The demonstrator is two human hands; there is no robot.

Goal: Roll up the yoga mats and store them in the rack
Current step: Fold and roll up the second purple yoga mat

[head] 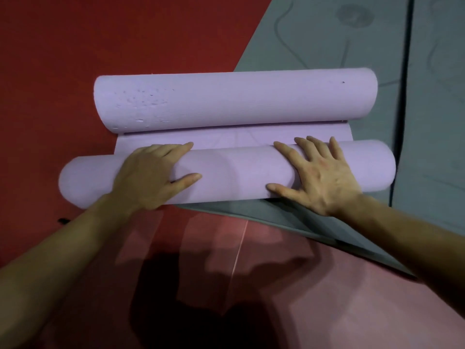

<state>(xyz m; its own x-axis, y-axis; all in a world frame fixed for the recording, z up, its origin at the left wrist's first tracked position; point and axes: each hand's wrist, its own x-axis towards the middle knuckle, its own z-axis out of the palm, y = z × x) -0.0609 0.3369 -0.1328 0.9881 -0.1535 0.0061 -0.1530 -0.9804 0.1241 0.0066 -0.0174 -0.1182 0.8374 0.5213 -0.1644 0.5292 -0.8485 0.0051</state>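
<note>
Both hands press palm-down on the near roll [231, 175] of a lilac foam yoga mat [226, 138] lying across the middle of the frame. The left hand [151, 177] is at centre-left, its fingers straight and close together and its thumb out. The right hand [319, 177] is at centre-right with fingers splayed wide. Neither grips anything.

The mat rests partly on the red floor [63, 46] and partly on a flat grey mat [327, 46] at the upper right. Only a narrow flat strip is left before the mat's far curl [234, 102], which rears up just above.

I'd say that curl wants flattening first, or the roll will butt into it. After that, equal pressure from both palms should keep the ends square and the winding tight.

No rack or other container shows anywhere, so storing isn't yet in reach.
</note>
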